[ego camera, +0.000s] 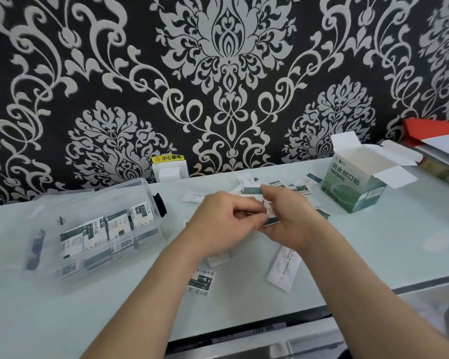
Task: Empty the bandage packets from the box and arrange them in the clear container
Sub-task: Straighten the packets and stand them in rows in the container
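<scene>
The left hand (223, 218) and the right hand (289, 216) meet over the middle of the table (373, 242), fingers curled inward, and between them they pinch a small stack of held packets (270, 215). The left thumb and fingertips press on it from one side and the right fingers wrap it from the other, so only its dark green edges and a strip of white show. Both forearms reach in from the near edge and cover part of what lies beneath. Around the hands, loose packets (296, 186) lie scattered flat on the table: a cluster just behind the fingers, one printed packet (201, 281) under the left wrist, and a long white one (283, 270) under the right wrist. To the right, well apart from the hands, the box (355, 187) stands with its top flaps open. To the left sits the clear container (49, 224), its lid back, with a row of stored packets (109, 226) standing on edge inside and a black latch (160, 204) on its end. Behind, a white wall socket (169, 172) with a yellow label sits on the black and silver patterned wallpaper (228, 60), and a red folder (430, 128) lies at far right.
</scene>
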A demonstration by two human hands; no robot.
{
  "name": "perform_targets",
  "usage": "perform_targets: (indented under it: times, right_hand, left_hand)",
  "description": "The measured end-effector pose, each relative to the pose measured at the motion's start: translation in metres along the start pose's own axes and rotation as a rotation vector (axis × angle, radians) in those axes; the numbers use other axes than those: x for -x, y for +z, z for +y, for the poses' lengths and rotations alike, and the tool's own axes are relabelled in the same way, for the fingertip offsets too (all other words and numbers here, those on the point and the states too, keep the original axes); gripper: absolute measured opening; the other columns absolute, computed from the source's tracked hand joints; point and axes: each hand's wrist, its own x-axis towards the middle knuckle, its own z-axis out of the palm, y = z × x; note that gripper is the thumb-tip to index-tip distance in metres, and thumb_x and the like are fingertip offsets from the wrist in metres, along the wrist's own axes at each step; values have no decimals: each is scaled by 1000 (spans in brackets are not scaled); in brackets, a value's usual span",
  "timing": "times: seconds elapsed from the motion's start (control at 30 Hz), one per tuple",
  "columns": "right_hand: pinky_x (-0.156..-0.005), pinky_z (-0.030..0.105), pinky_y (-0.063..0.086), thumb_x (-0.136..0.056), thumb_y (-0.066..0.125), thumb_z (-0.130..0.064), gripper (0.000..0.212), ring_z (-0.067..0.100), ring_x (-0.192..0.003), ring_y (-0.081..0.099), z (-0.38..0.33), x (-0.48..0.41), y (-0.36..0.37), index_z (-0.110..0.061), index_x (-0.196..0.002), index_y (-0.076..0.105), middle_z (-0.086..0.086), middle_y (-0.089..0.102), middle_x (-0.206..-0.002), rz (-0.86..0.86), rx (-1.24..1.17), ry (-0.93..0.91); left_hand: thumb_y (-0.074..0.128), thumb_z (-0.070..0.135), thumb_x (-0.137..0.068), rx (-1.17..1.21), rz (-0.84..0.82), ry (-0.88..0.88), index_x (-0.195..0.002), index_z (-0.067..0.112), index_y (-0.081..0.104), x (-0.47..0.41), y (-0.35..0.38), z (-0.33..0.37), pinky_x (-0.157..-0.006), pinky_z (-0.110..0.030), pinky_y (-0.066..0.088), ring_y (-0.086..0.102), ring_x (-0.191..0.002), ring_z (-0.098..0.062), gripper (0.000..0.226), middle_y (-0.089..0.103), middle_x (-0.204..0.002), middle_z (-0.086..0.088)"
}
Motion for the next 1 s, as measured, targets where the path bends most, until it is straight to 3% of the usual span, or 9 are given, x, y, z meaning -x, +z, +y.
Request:
perform_targets:
  times: [0.17, 0.23, 0.3, 0.37, 0.47, 0.57, 0.73, 0.83, 1.0]
  right_hand:
    - [-58, 34, 58, -96, 39, 7, 21, 26, -67, 68, 0, 1, -2, 6, -98, 60, 21, 70, -82, -5, 262, -95]
    - [-60, 32, 54, -98, 37, 5, 23, 21, -61, 64, 1, 1, -2, 2, -99, 60, 18, 71, -80, 28, 340, -138]
    - [-55, 27, 48, -97, 37, 4, 23, 17, -58, 59, 2, -2, -3, -2, -101, 59, 17, 70, -81, 77, 419, -171]
    - [-50, 24, 43, -95, 37, 4, 27, 15, -56, 53, 4, -4, -3, -4, -110, 58, 13, 65, -76, 115, 540, -187]
    - [-47, 25, 43, -94, 36, 3, 45, 17, -55, 54, 11, -7, -2, -9, -137, 44, 10, 56, -74, 107, 686, -159]
    - [-41, 22, 39, -94, 38, 0, 40, 15, -49, 53, 16, -2, 1, -14, -131, 46, 9, 54, -75, 58, 852, -148]
    - [-48, 24, 34, -90, 55, -11, 9, 14, -51, 42, 16, -4, -3, -6, -90, 61, 5, 57, -67, 70, 1180, -268]
    - [-50, 24, 33, -85, 63, -19, 13, 13, -54, 42, 21, -7, -6, -11, -75, 58, 0, 52, -66, 88, 1355, -306]
    - [-53, 22, 39, -76, 78, -27, 28, 10, -63, 51, 26, 0, 3, -14, -95, 62, -10, 51, -71, 41, 1473, -248]
  left_hand:
    - [64, 6, -89, 178, 107, -93, -102, 21, 74, 1, -18, -3, -90, -30, 53, 69, -91, -5, 22, 75, -94, 7]
    - [66, 15, -87, -241, 64, -182, -116, 29, 67, 0, -23, -11, -97, -29, 47, 62, -105, -6, 33, 69, -111, 11]
    - [72, 35, -81, -640, -154, -270, -133, 33, 50, 3, -24, -19, -99, -31, 41, 48, -122, -16, 57, 55, -132, 5]
    - [76, 46, -74, -693, -266, -346, -141, 30, 37, 3, -23, -23, -102, -36, 38, 37, -129, -22, 79, 44, -140, 1]
    - [82, 47, -67, -631, -244, -386, -145, 31, 29, -1, -23, -25, -103, -40, 36, 29, -133, -22, 95, 36, -140, 0]
    - [82, 41, -71, -576, -254, -426, -143, 32, 31, -7, -23, -27, -106, -42, 35, 27, -133, -23, 89, 36, -137, -2]
    - [67, 18, -86, -479, -107, -404, -129, 29, 47, -18, -21, -38, -98, -36, 42, 46, -118, -23, 49, 48, -128, -4]
    - [72, 28, -83, -505, -80, -410, -126, 29, 49, -19, -23, -38, -97, -37, 42, 48, -116, -23, 49, 48, -125, -1]
    - [74, 29, -82, -579, -171, -404, -130, 27, 45, -20, -26, -36, -99, -35, 38, 40, -125, -22, 56, 44, -130, 0]
